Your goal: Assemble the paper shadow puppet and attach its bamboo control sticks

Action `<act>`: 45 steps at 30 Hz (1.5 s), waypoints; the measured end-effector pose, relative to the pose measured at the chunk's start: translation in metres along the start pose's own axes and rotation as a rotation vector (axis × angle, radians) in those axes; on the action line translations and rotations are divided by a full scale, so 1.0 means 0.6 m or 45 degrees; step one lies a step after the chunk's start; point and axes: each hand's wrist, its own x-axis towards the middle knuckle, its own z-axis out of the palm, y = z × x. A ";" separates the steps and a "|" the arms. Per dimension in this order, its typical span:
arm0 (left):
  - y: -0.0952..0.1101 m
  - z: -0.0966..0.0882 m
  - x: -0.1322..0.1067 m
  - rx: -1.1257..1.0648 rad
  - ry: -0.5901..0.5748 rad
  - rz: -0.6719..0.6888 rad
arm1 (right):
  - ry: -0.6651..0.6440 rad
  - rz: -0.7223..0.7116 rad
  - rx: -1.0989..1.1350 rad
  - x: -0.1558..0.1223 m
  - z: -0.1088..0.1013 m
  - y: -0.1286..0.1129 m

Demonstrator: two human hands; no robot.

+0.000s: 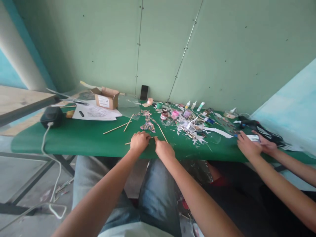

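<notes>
My left hand (140,142) is closed on a thin wooden stick (127,143), whose end pokes out on the left of the fist. My right hand (164,150) pinches the same stick close to its other end, so only a short length shows between the two hands. Just beyond my fingers a patterned cut-out figure (147,125) lies flat on the green tabletop (81,143). Loose wooden sticks lie around it: one long stick (116,128) and a shorter stick (128,123) to the left, and a slanting stick (163,132) to the right.
Paint jars (164,115) and a heap of white paper scraps (189,126) spread to the right. Left are a cardboard box (108,98), printed sheets (96,112) and a black adapter (51,117). A phone (144,92) leans on the wall. Another person's hands (249,144) hold a phone.
</notes>
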 end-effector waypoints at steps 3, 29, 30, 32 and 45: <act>0.000 0.000 -0.001 0.000 0.004 0.010 | -0.001 0.010 -0.002 -0.003 0.000 -0.003; -0.012 0.008 -0.004 -0.047 -0.040 0.060 | -0.024 -0.055 -0.133 -0.013 -0.009 -0.015; -0.013 0.008 -0.003 -0.047 -0.041 0.069 | -0.020 -0.061 -0.135 -0.012 -0.009 -0.015; -0.014 0.007 0.001 -0.045 -0.043 0.082 | -0.010 -0.067 -0.137 -0.008 -0.010 -0.015; -0.007 0.003 0.002 -0.022 -0.045 0.084 | -0.029 -0.056 -0.111 -0.011 0.000 -0.005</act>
